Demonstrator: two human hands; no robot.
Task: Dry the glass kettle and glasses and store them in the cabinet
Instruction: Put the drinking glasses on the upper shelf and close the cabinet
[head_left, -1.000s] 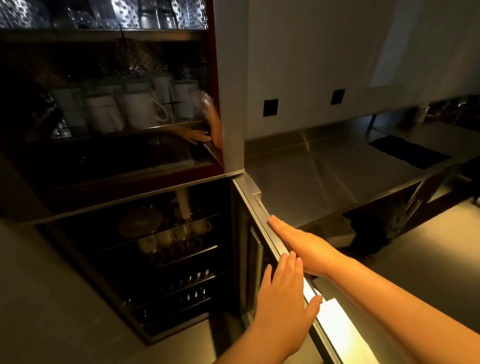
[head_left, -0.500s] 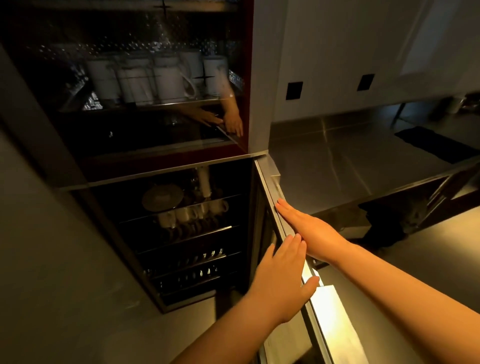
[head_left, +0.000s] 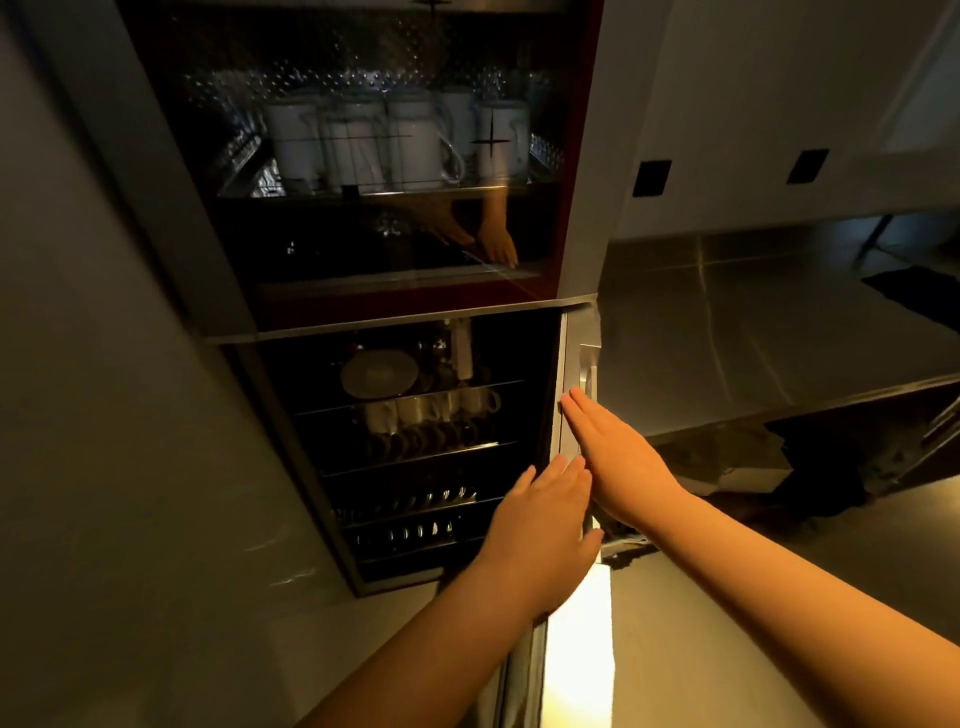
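Observation:
A tall cabinet stands in front of me with its lower door (head_left: 581, 374) swung open, seen edge-on. My right hand (head_left: 618, 467) lies flat with straight fingers against the door's outer face near its handle. My left hand (head_left: 540, 525) is flat too, fingers touching the door's edge from the inner side. The lower compartment (head_left: 415, 447) has wire racks with white cups (head_left: 431, 413), a round plate (head_left: 379, 374) and dark dishes. Behind the upper glass door (head_left: 395, 156) stand several white jugs (head_left: 410, 140). No glass kettle or glasses can be picked out.
A steel counter (head_left: 769, 322) stretches to the right, with a dark mat (head_left: 914, 296) at its far end and two black wall sockets (head_left: 652, 178) above. A pale wall panel (head_left: 104, 415) flanks the cabinet on the left. The upper glass reflects my hands.
The lower door has swung from wide open to nearly edge-on toward the cabinet under both flat hands. My view has shifted so the cabinet sits more to the centre.

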